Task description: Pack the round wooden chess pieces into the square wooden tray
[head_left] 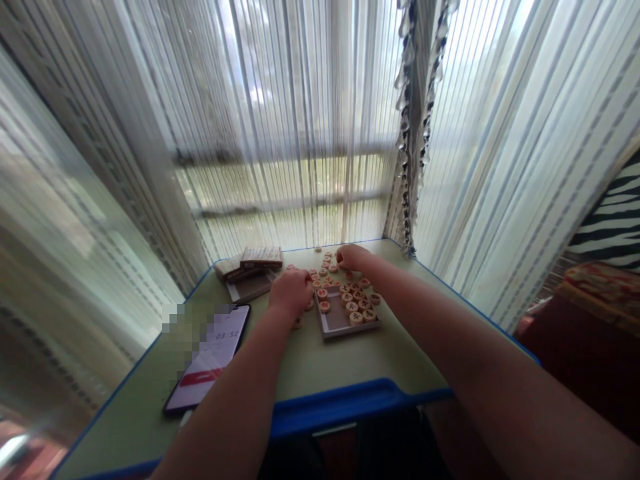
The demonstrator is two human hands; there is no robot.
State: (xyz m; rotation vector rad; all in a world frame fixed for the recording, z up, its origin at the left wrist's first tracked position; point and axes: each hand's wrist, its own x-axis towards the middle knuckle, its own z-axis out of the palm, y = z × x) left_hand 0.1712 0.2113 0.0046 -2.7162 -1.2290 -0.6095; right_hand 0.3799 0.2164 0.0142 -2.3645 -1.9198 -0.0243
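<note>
A shallow open box [327,327] stands on the small table. Round wooden Chinese chess pieces [355,317] sit in it, black-marked ones in rows at the right and red-marked ones [325,307] at the left. My left hand [291,291] is at the box's left side, fingers curled, close to loose pieces; what it grips is hidden. Beyond the box, my right hand [349,257] reaches down with bent fingers among the scattered pieces [326,263]. Its fingertips are closed and too small to show what they hold.
A phone [213,360] with a timer on its screen lies at the left. Stacked flat boxes [261,257] and a shallow tray [247,288] are at the back left. The table has a raised blue front edge [340,402]. Curtains [295,120] hang close behind.
</note>
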